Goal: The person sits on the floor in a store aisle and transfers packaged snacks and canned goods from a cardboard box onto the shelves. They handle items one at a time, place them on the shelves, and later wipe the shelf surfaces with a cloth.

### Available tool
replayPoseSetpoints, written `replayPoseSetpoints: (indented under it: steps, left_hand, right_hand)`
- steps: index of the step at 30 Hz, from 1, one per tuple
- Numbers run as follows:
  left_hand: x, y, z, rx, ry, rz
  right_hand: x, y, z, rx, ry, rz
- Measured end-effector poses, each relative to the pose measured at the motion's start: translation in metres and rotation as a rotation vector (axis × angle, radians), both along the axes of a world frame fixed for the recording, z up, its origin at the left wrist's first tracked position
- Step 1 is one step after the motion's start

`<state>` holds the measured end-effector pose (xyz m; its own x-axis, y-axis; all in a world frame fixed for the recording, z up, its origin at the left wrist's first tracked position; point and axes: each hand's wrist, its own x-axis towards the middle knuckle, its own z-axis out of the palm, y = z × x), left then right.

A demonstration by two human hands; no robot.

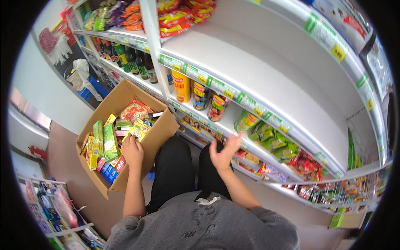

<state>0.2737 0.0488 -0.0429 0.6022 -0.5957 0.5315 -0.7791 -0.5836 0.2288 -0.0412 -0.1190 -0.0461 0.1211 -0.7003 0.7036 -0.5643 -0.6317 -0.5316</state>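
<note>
My left hand (133, 149) is inside an open cardboard box (159, 134), its fingertips on a yellow snack packet (140, 129); whether it grips the packet I cannot tell. Around it lie green boxes (110, 143), a yellow box (92, 153), blue packets (109, 172) and a red noodle-like packet (136, 109). My right hand (226, 151), blurred, is held empty with fingers apart, just in front of a shelf. Nearest to it on that shelf is a tilted green canister (246, 121), with green packets (275, 142) to its right.
Upright canisters (181, 87) and dark cans (217, 107) stand on the same shelf, behind a price-label rail (218, 86). Red snack bags (175, 18) fill part of the shelf above. Bottles (140, 64) stand further left. A wire rack (340, 190) is at right, another goods rack (59, 209) at lower left.
</note>
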Motion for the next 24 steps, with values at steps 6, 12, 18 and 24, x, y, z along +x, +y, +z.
replayPoseSetpoints:
  steps: [6, 12, 18, 24]
  left_hand:
    - [-0.003, -0.007, -0.002, 0.023, -0.018, -0.005]
    - [-0.003, -0.002, -0.004, 0.006, -0.010, 0.007]
    - [-0.004, -0.003, -0.003, 0.011, 0.016, 0.003]
    - [-0.005, -0.004, -0.005, 0.010, -0.006, 0.006]
  right_hand:
    - [-0.021, -0.094, 0.088, -0.025, -0.330, -0.285]
    - [-0.024, -0.115, 0.101, 0.121, -0.555, -0.032]
    - [-0.031, -0.113, 0.089, 0.179, -0.571, 0.001]
    - [-0.036, -0.101, 0.096, -0.009, -0.105, -0.333]
